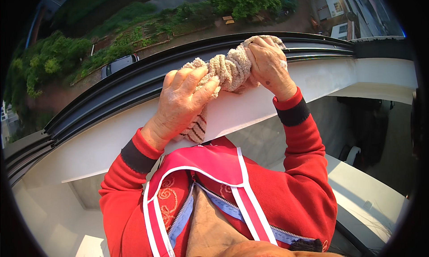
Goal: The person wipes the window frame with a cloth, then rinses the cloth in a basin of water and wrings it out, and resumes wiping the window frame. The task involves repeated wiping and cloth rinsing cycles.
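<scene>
A beige terry cloth point(231, 69) is bunched and twisted between my two hands, over the dark metal window track point(134, 84) and the white sill point(110, 139). My left hand point(182, 101) grips its left part, and a striped end of the cloth hangs below that hand over the sill's inner edge. My right hand point(269, 64) is closed on the other end, at the track's rails. The palms and the cloth inside them are hidden.
Beyond the track, far below, are trees point(244, 2), a parked car point(119, 66) and white buildings point(335, 5). A wall point(385, 69) bounds the sill at right. Below it on the right are a pale ledge point(358, 190) and dark objects in shadow.
</scene>
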`<state>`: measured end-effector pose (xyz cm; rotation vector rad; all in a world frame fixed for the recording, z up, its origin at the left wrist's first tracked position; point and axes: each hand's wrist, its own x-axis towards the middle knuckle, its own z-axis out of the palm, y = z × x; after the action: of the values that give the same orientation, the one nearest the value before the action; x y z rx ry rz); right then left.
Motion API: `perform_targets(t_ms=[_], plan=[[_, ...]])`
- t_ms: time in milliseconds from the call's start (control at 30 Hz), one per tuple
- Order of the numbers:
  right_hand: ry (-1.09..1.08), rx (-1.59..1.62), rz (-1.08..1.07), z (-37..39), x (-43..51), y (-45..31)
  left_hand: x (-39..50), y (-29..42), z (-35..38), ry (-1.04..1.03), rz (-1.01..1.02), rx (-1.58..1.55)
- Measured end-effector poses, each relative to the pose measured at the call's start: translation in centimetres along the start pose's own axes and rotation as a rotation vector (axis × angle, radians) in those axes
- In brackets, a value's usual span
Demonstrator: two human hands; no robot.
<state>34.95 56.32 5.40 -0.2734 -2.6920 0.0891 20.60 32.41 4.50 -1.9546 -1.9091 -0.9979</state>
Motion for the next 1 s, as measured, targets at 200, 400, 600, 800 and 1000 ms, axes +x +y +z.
perform_targets(t_ms=[200, 400, 600, 800, 1000], plan=[[-0.201, 0.136, -0.203, 3.0, 4.3, -7.7, -4.6, -1.0, -4.4, -0.011, -0.168, 0.072], [-0.459, 1.086, -0.316, 7.0, 11.2, -17.7, -12.9, -0.7, -10.4, 0.251, -0.472, 0.143], [-0.45, 2.054, 0.118, 5.4, 9.8, -19.2, -16.6, 0.3, -12.3, 0.599, -0.694, 0.177], [0.202, 0.985, -0.069, 0.2, 2.9, -9.9, -13.1, -1.1, -12.6, 0.354, -0.428, 0.236], [0.331, 0.932, 0.285, -4.9, -4.4, -4.4, -6.1, -0.4, -9.3, 0.093, -0.135, 0.079]])
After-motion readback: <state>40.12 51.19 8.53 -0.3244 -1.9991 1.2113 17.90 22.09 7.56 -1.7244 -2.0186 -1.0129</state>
